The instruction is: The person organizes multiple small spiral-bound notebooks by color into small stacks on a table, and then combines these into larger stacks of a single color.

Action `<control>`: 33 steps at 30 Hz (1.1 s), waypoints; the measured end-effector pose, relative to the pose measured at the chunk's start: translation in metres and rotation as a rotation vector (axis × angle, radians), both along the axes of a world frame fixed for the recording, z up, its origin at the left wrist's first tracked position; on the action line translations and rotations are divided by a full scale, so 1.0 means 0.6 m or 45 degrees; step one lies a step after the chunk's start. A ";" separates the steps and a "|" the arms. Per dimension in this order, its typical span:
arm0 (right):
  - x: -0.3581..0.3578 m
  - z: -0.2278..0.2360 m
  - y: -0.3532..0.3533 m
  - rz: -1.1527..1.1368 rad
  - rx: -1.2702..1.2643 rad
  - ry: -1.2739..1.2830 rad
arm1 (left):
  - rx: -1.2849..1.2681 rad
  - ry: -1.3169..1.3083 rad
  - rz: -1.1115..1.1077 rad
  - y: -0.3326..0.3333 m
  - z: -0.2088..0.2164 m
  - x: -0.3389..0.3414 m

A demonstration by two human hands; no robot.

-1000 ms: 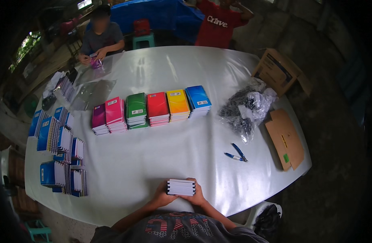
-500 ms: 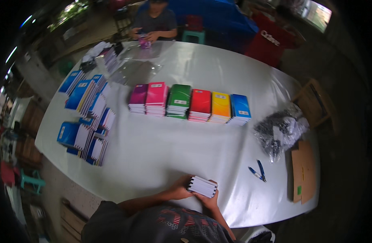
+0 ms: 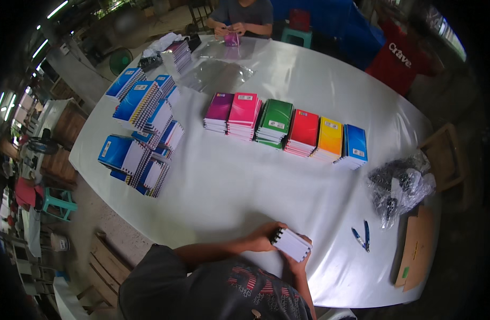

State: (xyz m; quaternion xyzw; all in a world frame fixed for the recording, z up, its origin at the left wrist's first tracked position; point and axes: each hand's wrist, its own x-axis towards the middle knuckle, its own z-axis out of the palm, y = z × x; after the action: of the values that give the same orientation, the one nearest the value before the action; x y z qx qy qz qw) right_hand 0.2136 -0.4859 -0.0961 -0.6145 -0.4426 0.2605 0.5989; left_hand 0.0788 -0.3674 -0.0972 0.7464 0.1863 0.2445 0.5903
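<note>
Close to my body, over the near edge of the table, both hands hold a small stack of spiral notebooks (image 3: 292, 246) with white pages and black binding showing. My left hand (image 3: 263, 238) grips it at the bound end. My right hand (image 3: 299, 263) wraps round its near right side. Beyond them stands a row of notebook piles: purple (image 3: 219, 109), pink (image 3: 243, 111), green (image 3: 276, 118), red (image 3: 303, 128), yellow (image 3: 329, 135) and blue (image 3: 355, 142). How many notebooks I hold is unclear.
More blue spiral notebooks (image 3: 137, 104) stand in piles at the left. To the right lie crumpled clear plastic (image 3: 399, 186), a blue nipper-like tool (image 3: 365, 236) and flat cardboard (image 3: 414, 249). Across the table a person (image 3: 242, 21) handles a purple item beside plastic sheets (image 3: 221, 74).
My view has turned, so the table's things sit farther right in the picture. The held stack showed several layered white edges before; now it shows one broad white face.
</note>
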 end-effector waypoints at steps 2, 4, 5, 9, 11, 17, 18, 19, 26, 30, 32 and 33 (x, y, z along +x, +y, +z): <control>-0.001 -0.007 0.003 -0.014 -0.183 -0.038 | 0.105 0.045 0.097 -0.002 -0.026 -0.001; -0.001 -0.020 0.000 -0.019 -0.171 0.010 | 0.134 0.061 0.025 0.007 -0.013 0.002; -0.003 -0.033 -0.001 -0.013 -0.055 0.158 | 0.207 0.012 0.019 0.007 -0.020 0.003; 0.000 -0.045 0.000 -0.044 0.035 0.224 | 0.291 0.027 -0.039 0.012 -0.015 0.008; 0.004 -0.041 0.004 -0.042 -0.038 0.083 | 0.271 0.049 -0.010 0.014 -0.025 0.013; 0.010 -0.043 0.007 -0.036 -0.026 0.208 | 0.357 0.067 -0.055 0.025 -0.013 0.013; 0.011 -0.043 0.008 -0.023 -0.001 0.225 | 0.371 0.054 -0.054 0.025 -0.008 0.014; 0.010 -0.046 0.006 -0.023 0.004 0.210 | 0.364 0.064 -0.058 0.023 -0.010 0.011; 0.009 -0.049 0.004 -0.039 -0.025 0.258 | 0.316 0.057 -0.088 0.029 -0.024 0.011; 0.011 -0.047 0.007 -0.029 0.000 0.204 | 0.313 0.082 -0.069 0.026 -0.015 0.012; 0.011 -0.045 0.008 -0.033 0.003 0.203 | 0.309 0.065 -0.062 0.026 -0.015 0.013; 0.012 -0.046 0.007 -0.025 0.004 0.191 | 0.306 0.052 -0.061 0.026 -0.015 0.014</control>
State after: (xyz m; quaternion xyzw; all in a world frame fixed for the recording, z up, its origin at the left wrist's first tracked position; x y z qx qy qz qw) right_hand 0.2208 -0.4815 -0.1239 -0.5967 -0.3909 0.2993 0.6337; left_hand 0.0872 -0.3516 -0.1061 0.8208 0.1497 0.2357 0.4984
